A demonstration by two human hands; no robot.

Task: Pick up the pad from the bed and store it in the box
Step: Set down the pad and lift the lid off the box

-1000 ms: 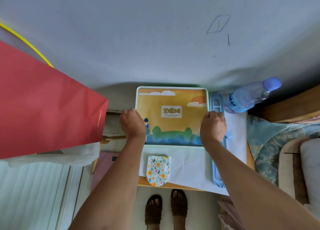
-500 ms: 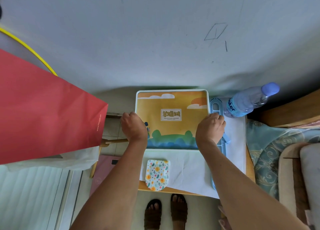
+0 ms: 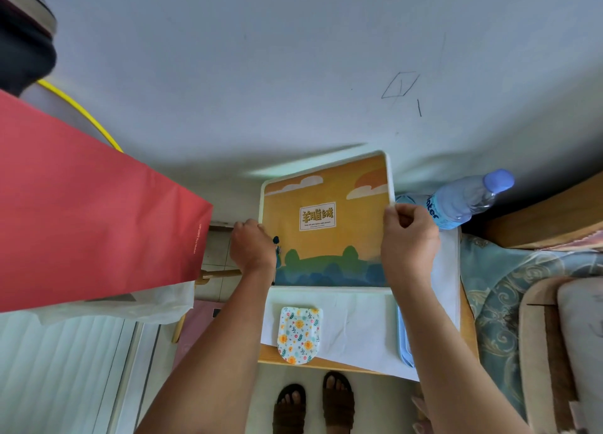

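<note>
Both hands, the left hand (image 3: 253, 246) and right hand (image 3: 409, 238), grip opposite side edges of the flat, glossy, round-cornered box (image 3: 326, 224), tilted above the floral pad (image 3: 299, 334).

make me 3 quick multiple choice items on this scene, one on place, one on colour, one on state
1. Where does the floral pad lie?
A. on the white sheet, nearer the person than the box
B. inside the red bag
C. on top of the bottle

2. What colour is the bottle cap?
A. red
B. blue
C. yellow

3. How does the box lid sit?
A. flat, with no hand on it
B. tilted, right side raised, a hand at each side
C. lying on the floor

Answers:
1 A: the pad rests on the sheet, below the box edge.
2 B: the cap is blue.
3 B: the right hand pinches the raised edge, and the left hand is at the other side.
</note>
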